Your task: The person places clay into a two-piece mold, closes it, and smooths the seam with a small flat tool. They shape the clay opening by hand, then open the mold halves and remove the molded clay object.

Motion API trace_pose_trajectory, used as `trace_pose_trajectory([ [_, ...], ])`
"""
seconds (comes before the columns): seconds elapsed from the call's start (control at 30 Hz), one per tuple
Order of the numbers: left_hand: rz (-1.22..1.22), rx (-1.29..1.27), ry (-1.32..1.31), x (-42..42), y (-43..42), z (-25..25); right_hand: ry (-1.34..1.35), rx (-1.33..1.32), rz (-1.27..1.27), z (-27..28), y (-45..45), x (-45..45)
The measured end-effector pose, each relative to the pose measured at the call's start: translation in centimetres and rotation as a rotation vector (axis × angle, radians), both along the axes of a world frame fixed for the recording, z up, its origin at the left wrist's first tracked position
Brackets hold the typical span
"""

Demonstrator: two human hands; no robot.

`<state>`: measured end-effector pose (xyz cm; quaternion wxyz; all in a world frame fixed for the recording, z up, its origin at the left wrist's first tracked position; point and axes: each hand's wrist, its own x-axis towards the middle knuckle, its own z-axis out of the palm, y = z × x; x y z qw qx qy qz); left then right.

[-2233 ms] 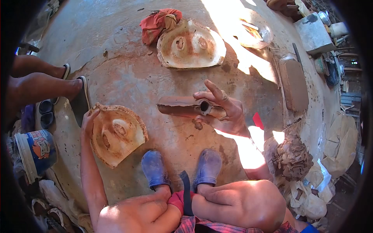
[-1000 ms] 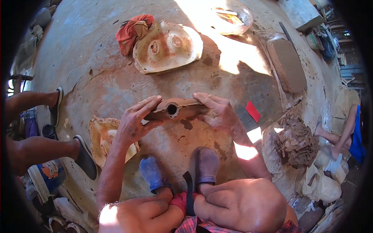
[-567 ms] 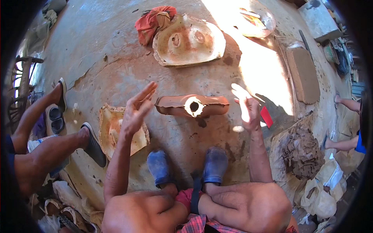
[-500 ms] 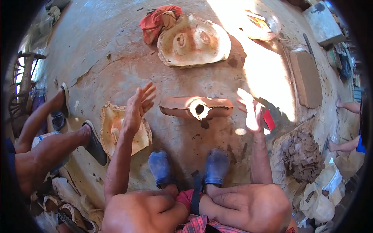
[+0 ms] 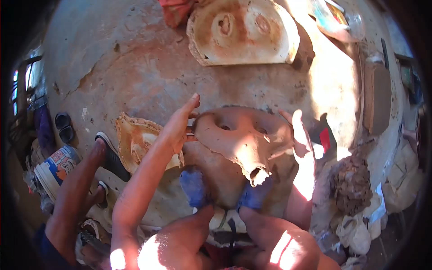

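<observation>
Between my two hands is a wet brown moulded clay piece [image 5: 238, 123], with two round hollows in its broad face and a ragged, open spout pointing down toward my feet. My left hand [image 5: 177, 128] holds its left end, thumb up and fingers partly hidden at the edge. At the right end my right hand [image 5: 302, 135] grips it, palm inward, partly in bright sun. The clay is tilted, its broad face showing. Beyond it on the floor lies a large pale mould [image 5: 247, 56] with two raised rings. A smaller mould [image 5: 135, 139] lies behind my left forearm.
A lump of clay [image 5: 351, 184] sits at the right, near plastic bags [image 5: 353, 234]. A brown slab [image 5: 377, 96] stands farther right. Red cloth [image 5: 175, 11] lies beside the large mould. Another person's leg [image 5: 74, 198] and a bucket [image 5: 56, 166] are at the left.
My hands, which were apart from the clay piece, have closed in on its two ends. The piece has come nearer and tipped so its hollowed face shows. My view has shifted.
</observation>
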<state>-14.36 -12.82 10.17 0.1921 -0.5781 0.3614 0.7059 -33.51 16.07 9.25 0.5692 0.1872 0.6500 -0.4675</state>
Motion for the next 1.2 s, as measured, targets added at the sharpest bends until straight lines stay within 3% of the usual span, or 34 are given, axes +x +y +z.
trace_pose_trajectory([
  [0.13,0.097,0.187,-0.026,-1.8,0.7,-1.0,-0.078,0.071,-0.007,1.4,-1.3,-0.6],
  [0.27,0.121,0.152,-0.173,-4.5,1.2,0.7,-0.058,0.103,0.075,2.2,-2.6,-1.8],
  [0.33,0.081,0.341,0.014,-2.8,1.3,-2.6,-0.031,0.147,0.131,2.2,-2.4,-1.5],
  [0.53,0.202,0.302,-0.001,-1.0,2.6,-2.2,0.058,0.284,0.352,-1.5,0.0,-0.8],
  [0.57,0.230,0.345,0.025,0.0,3.1,-1.9,0.059,0.285,0.334,-1.0,0.3,-0.4],
  [0.6,0.228,0.343,0.024,0.8,3.7,-1.1,0.049,0.254,0.213,3.7,-0.6,0.5],
  [0.67,0.254,0.244,0.096,3.7,5.8,2.1,0.053,0.194,0.080,11.3,-1.9,1.7],
  [0.77,-0.030,-0.136,-0.146,7.9,8.2,9.0,0.146,0.119,0.224,18.8,0.6,4.8],
  [0.9,0.331,0.076,0.019,7.1,9.6,28.6,0.332,0.045,0.474,30.3,3.7,8.2],
  [0.97,0.407,0.185,0.104,8.0,9.8,36.3,0.299,0.097,0.410,35.1,4.8,10.2],
  [1.1,0.404,0.323,0.228,10.7,8.0,45.5,0.312,0.178,0.212,47.9,1.4,9.4],
  [1.17,0.392,0.245,0.265,8.6,6.3,50.0,0.305,0.210,0.310,53.4,-0.1,7.6],
  [1.2,0.385,0.237,0.349,8.2,5.3,49.8,0.313,0.193,0.329,53.8,-0.6,6.6],
])
